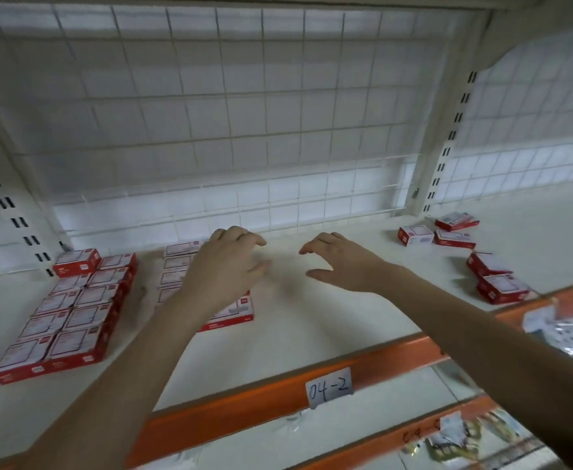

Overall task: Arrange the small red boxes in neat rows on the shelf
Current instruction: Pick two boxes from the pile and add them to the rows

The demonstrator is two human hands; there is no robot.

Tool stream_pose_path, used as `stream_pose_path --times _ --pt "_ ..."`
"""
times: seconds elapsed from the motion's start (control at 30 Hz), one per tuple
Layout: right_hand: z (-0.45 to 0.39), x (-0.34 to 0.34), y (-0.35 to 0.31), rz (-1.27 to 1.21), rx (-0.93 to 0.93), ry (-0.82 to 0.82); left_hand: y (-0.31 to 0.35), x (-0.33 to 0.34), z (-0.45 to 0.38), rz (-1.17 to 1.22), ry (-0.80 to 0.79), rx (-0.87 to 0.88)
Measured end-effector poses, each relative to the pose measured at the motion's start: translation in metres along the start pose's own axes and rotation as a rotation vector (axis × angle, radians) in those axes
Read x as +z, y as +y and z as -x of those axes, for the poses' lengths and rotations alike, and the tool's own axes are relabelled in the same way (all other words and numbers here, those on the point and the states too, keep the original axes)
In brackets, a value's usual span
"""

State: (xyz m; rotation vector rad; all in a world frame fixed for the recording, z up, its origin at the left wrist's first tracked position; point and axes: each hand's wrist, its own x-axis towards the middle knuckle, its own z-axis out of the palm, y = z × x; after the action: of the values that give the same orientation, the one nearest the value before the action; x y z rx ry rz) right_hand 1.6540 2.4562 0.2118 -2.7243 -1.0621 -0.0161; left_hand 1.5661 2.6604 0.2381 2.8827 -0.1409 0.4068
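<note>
Presently noted, far left of both hands: double row of small red cardboard boxes with white tops, packed edge to edge on the white shelf board, one extra box stacked on the rear end. Immediately under and behind the left hand: second column of red boxes, partly hidden by the wrist, its nearest box showing below the forearm. Left hand hovering palm down, fingers loosely curved and spread, gripping nothing. Bare white board between the two hands. Right hand level with the left, thumb and fingers apart in an open claw, likewise holding nothing; contact with the board not determinable. Right of the right hand, well apart: three loose red boxes lying at odd angles near the rear upright. Nearer the front edge, further right: two more red boxes, overlapping and skewed. Behind both hands: white wire mesh back panel. Below the forearms: orange steel shelf beam bearing a white paper label marked 04-2. Lower right: blurred packets on the lower shelving, contents not legible.
</note>
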Motion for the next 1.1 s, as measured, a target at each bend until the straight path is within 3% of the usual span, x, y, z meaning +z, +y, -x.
stream_pose_path --times 0.17,0.37,0.6,0.73,0.93,1.1 --pt "0.054 -0.031 0.068 0.138 0.214 -0.011 0.077 0.042 -0.064 -0.001 -0.101 0.252" --pt "0.121 -0.063 0.148 0.147 0.447 0.0 0.175 0.087 -0.119 0.008 -0.157 0.359" --pt "0.157 -0.071 0.223 -0.013 0.475 -0.077 0.232 0.139 -0.159 0.012 -0.225 0.233" --pt "0.154 -0.069 0.247 -0.15 0.407 -0.155 0.238 0.159 -0.174 0.015 -0.243 0.116" --pt "0.144 -0.068 0.271 -0.156 0.22 -0.237 0.236 0.173 -0.19 0.098 -0.264 -0.09" --pt "0.135 -0.066 0.272 -0.178 0.154 -0.289 0.236 0.174 -0.181 0.199 -0.174 -0.167"
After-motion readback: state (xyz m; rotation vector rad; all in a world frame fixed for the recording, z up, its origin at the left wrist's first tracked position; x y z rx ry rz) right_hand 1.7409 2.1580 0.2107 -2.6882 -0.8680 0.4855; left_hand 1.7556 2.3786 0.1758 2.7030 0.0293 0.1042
